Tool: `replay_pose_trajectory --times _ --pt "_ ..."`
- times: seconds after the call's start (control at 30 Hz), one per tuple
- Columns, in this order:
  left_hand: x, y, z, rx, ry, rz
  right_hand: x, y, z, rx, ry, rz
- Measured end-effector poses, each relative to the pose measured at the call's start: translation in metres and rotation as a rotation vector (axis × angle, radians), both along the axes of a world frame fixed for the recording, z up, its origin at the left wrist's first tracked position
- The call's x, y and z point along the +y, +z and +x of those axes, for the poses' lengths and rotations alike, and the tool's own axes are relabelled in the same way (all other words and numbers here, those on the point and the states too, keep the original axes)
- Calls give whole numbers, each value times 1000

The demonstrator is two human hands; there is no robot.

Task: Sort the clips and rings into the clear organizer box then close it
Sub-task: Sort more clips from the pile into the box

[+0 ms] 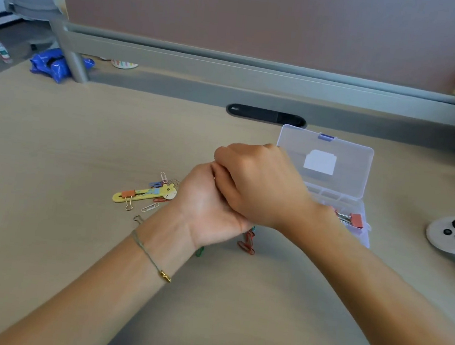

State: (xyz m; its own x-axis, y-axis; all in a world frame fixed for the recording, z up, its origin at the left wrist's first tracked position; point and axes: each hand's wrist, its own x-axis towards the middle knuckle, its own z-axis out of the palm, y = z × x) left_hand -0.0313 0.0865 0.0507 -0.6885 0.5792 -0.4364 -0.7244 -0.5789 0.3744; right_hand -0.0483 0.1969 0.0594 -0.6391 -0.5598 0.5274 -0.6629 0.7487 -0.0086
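Both forearms were bare, no sleeves in sight. The left wrist wore a thin grey-green cord bracelet [145, 253] carrying one small gold charm [165, 276].

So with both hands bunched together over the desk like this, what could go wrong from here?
1. The right hand covers the left hand, so whatever passes between them is hidden; a small piece could slip and scatter.
2. Red paper clips lie right under the hands and could be brushed away.
3. The clear plastic organizer box sits open beside the right wrist; a nudge might spill its orange binder clips.
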Motion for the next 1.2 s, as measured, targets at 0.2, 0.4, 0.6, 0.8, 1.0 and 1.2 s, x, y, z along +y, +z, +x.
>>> replay_pose_trajectory --times 0.2,0.4,0.6,0.8,1.0,1.2 --pt "23 -5 -13 -111 144 48 16 6 3 24 -77 53" --pt "45 -3 -33 -78 278 39 45 15 5 -170 -109 -338" --pt "58 -2 -60 -16 394 -53 106 23 5 -392 -341 -251" --pt "76 -4 -69 156 342 -329 135 16 8 -763 -420 177" --pt "92 -13 -60 555 261 -713 134 0 11 -755 -370 331" --pt "96 -22 -56 738 218 -891 138 -6 8 -745 -339 295"
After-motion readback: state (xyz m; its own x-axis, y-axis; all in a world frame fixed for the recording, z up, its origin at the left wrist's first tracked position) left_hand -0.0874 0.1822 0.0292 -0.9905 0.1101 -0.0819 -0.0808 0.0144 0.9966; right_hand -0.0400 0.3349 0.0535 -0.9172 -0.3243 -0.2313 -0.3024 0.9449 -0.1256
